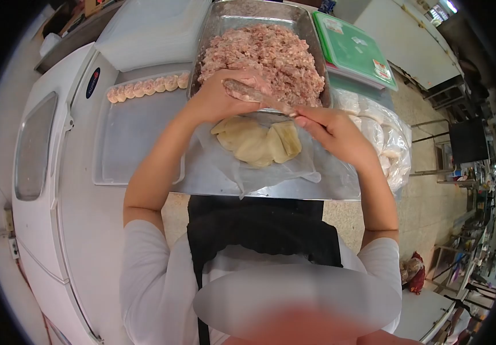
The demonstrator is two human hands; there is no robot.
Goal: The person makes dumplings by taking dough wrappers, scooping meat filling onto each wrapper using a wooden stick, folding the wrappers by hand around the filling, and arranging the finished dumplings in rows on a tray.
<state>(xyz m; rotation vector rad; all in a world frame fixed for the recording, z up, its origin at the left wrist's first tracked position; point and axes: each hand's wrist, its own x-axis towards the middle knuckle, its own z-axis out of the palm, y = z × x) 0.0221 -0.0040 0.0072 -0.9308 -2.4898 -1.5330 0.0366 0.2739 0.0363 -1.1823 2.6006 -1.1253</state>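
Observation:
My right hand [331, 129] is closed on the handle end of a flat spatula [259, 98], its blade smeared with ground meat. The blade lies across my left hand [225, 95], which is cupped with its fingers curled; what sits in its palm is mostly hidden by the blade. Both hands are over the near edge of a metal pan [253, 7] heaped with ground meat [259, 54]. Just below them, a fanned pile of pale yellow dough wrappers [256, 144] lies on a thin plastic sheet [245, 181].
A shallow tray [138, 141] on the left carries a row of filled dumplings [147, 87] along its far edge. Behind it are stacked translucent trays [153, 34]. A green-lidded container [354, 49] stands right of the pan, with a plastic bag of white rounds [374, 132] nearer.

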